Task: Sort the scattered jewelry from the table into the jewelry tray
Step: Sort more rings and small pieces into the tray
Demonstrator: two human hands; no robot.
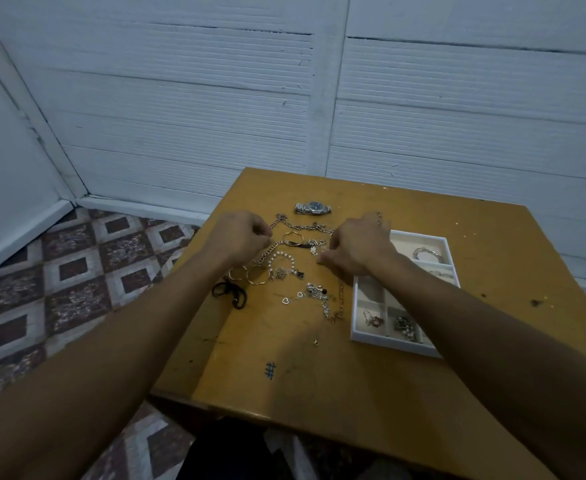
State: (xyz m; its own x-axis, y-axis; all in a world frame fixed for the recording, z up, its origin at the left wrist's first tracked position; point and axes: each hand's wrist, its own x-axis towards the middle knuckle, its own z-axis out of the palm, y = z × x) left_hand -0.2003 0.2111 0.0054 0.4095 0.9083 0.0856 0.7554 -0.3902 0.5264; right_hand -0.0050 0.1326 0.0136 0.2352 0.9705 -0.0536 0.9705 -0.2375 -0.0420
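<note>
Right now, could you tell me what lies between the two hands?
Head view: between the left hand and right hand lie a gold bangle, a silver chain and a pearl bracelet.

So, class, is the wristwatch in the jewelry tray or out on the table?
Out. The wristwatch lies on the table at the far edge of the scattered pieces, apart from the white jewelry tray and in none of its compartments.
</note>
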